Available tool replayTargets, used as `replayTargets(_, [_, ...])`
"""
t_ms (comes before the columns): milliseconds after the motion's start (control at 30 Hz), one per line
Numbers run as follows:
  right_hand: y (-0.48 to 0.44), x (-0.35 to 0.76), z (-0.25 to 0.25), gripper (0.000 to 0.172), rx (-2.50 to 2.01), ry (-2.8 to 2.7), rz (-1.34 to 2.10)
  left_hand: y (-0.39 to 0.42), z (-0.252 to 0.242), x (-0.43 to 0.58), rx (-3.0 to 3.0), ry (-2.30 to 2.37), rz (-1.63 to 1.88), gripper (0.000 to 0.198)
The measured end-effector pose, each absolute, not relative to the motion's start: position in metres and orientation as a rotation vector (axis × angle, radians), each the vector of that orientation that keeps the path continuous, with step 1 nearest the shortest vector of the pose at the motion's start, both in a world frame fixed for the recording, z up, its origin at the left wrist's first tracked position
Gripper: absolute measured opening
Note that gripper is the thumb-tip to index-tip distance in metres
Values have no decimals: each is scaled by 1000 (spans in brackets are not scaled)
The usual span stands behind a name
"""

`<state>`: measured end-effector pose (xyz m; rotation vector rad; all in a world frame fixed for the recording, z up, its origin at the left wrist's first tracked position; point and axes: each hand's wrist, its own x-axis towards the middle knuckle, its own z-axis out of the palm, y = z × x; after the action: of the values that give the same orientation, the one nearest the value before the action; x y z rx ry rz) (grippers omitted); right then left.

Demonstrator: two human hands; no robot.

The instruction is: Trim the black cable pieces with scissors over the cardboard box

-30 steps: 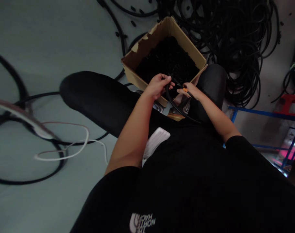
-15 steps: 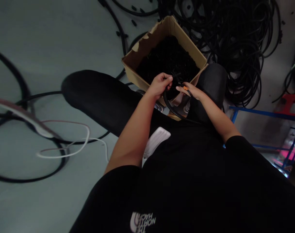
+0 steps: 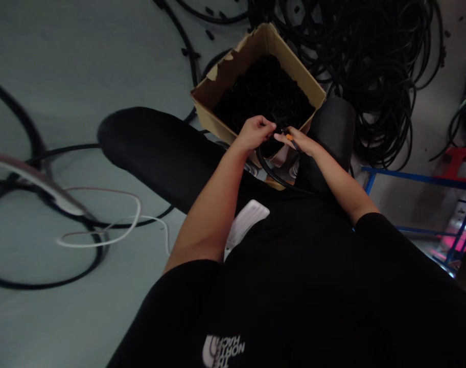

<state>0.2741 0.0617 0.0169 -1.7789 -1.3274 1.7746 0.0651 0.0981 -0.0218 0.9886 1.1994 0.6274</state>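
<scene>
left hand (image 3: pixel 254 134) holds black cable (image 3: pixel 273 176) | right hand (image 3: pixel 298 141) pinches orange piece (image 3: pixel 290 137) | below: cardboard box (image 3: pixel 217 87)

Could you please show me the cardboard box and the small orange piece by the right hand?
cardboard box (image 3: pixel 290 64), head view, on its inner wall
small orange piece (image 3: pixel 289 137), head view, on its middle

Dim, even light lies across the grey floor (image 3: pixel 52 66) without glare. The cardboard box (image 3: pixel 233 66) falls into deep shadow inside (its black cables (image 3: pixel 263 92) barely separate), and a pale cable (image 3: pixel 29 171) blurs at the warped left edge.
</scene>
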Motion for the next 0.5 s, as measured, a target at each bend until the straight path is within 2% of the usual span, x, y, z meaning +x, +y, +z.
replayTargets(333, [64, 270, 19, 46, -1818, -1235, 1782, 101, -23, 66, 1090, 1232, 617, 48])
replayTargets(500, [62, 272, 12, 54, -1844, -1203, 1777, 104, -25, 66, 1027, 1203, 682, 59])
